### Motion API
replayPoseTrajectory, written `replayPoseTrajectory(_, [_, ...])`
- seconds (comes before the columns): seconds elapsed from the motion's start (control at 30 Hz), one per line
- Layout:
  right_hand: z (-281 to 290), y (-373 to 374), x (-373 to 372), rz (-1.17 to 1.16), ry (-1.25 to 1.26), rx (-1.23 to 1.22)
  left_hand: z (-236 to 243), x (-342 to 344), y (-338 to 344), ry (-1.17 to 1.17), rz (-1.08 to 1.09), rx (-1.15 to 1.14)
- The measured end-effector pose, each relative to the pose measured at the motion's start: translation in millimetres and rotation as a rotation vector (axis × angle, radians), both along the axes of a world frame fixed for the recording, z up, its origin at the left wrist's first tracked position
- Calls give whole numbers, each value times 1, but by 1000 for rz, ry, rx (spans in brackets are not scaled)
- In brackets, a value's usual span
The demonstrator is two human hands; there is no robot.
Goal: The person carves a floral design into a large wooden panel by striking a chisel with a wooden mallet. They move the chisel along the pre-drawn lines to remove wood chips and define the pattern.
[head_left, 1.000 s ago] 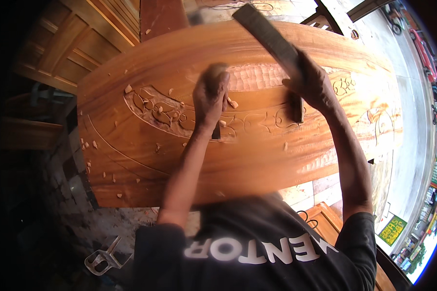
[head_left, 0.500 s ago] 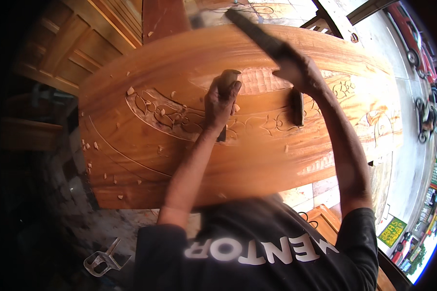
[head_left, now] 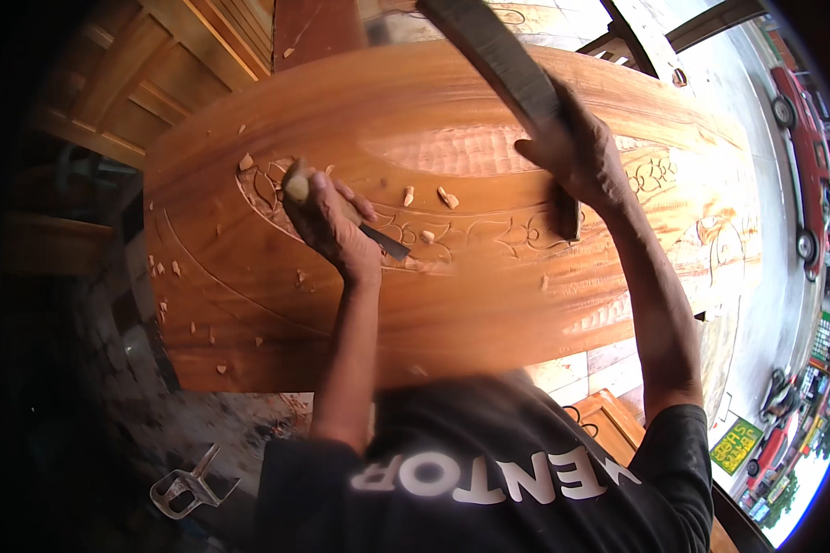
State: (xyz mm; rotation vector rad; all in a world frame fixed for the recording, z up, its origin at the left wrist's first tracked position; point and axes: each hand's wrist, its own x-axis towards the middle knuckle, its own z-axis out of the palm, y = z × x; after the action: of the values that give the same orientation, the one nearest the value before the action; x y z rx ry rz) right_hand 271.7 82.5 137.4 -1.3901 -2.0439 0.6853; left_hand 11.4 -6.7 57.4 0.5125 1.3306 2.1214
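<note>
My left hand (head_left: 339, 226) is closed around the handle of a wood chisel (head_left: 392, 243), its blade slanting down to the right onto a carved wooden panel (head_left: 452, 323). The blade tip is near the pale cut end of a recessed floral band. My right hand (head_left: 586, 157) grips a long, bar-shaped wooden mallet (head_left: 493, 64), raised over the panel and pointing to the upper left. The mallet is apart from the chisel handle. Below my right hand, a dark narrow bar (head_left: 569, 217) lies on the panel, partly hidden; its kind is unclear.
Loose wood chips (head_left: 447, 197) are scattered over the panel. Panelled wooden doors (head_left: 148, 83) stand at the upper left. A pale plastic stool or chair (head_left: 189, 488) is on the floor at lower left. A street with a parked red vehicle (head_left: 802, 166) lies to the right.
My left hand has moved left, and the chisel has tipped from near upright to a low slant. Chips now show where the hand was. The mallet has come closer to the camera.
</note>
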Motion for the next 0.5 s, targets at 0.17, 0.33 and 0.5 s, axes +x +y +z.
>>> replayPoseTrajectory(0.17, [36, -17, -60, 234, 75, 57, -27, -15, -14, -116, 38, -51])
replayPoseTrajectory(0.33, [62, -19, -118, 358, 225, 202, -28, -7, -22, -159, 158, 16])
replayPoseTrajectory(0.5, [61, -10, -176, 779, -237, 441, -11, -7, -35, -211, 198, 31])
